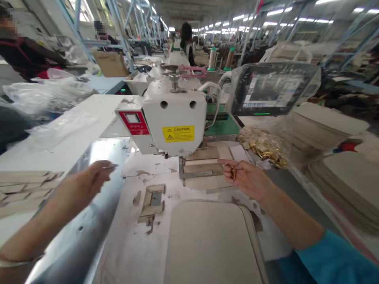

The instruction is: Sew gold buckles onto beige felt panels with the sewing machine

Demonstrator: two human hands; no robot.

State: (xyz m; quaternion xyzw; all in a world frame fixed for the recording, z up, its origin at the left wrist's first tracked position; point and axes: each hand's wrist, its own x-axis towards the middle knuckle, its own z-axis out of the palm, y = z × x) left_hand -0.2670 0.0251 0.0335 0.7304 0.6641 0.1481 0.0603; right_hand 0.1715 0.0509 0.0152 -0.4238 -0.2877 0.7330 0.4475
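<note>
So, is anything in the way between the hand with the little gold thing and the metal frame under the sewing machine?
No, nothing visible is. The right hand holds the small gold piece, and its fingers reach right up to the metal frame.

Ahead of and between your left hand (89, 177) and right hand (242, 175), the white metal head of a sewing machine (174, 114) carries a yellow rectangular warning label (178, 133). It reads CAUTION in black capitals beside a black warning triangle; the smaller lines beneath are too small to read. Any lettering on the red rectangular panel (133, 124) left of it is also illegible, as is the blurred monitor screen (274, 88) beyond your right hand.
</note>
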